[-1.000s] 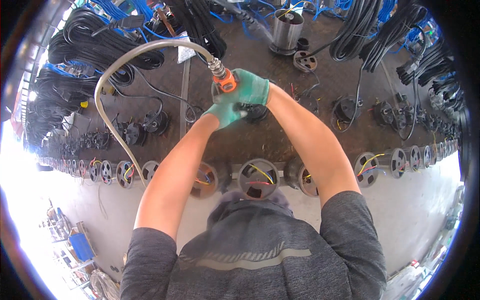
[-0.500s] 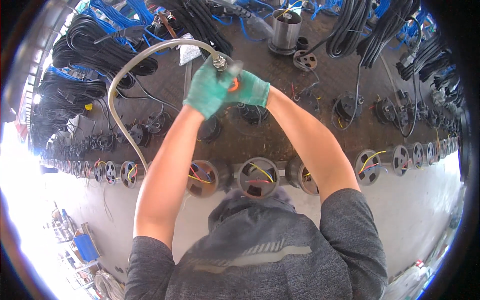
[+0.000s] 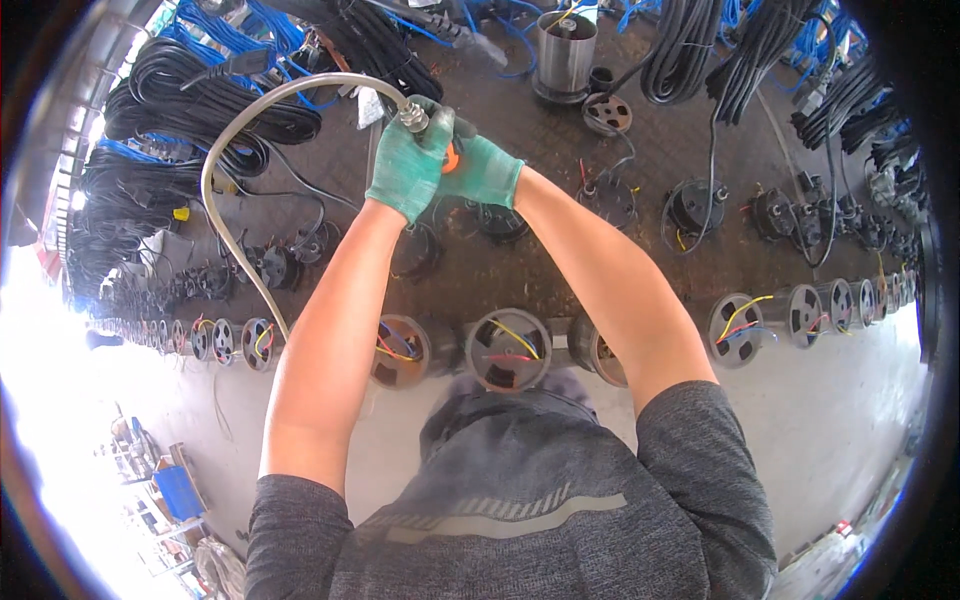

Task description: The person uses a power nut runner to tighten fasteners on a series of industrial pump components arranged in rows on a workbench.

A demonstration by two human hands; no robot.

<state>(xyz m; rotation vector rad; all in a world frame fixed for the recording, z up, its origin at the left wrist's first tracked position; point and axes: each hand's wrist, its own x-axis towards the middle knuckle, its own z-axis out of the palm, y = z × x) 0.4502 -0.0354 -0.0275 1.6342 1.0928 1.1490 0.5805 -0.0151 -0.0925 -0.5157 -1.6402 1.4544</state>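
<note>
Both of my hands wear green gloves and meet over the dark workbench. My left hand is closed around an air tool, whose metal hose fitting sticks out at the top of the fist. A beige hose arcs from that fitting to the left and down behind my left forearm. My right hand presses in beside the left, its fingers mostly hidden behind it. An orange part shows between the two hands. Just below them sits a round black motor part.
Along the bench's near edge lies a row of metal cylinders with slotted ends and coloured wires, one cylinder right before me. An upright steel cylinder stands at the back. Coiled black cables fill the left, with more bundles at back right.
My hands and the tool's hose fitting have shifted slightly left and up in the picture. The whole view has also moved a little. Both hands stay together on the tool area.
</note>
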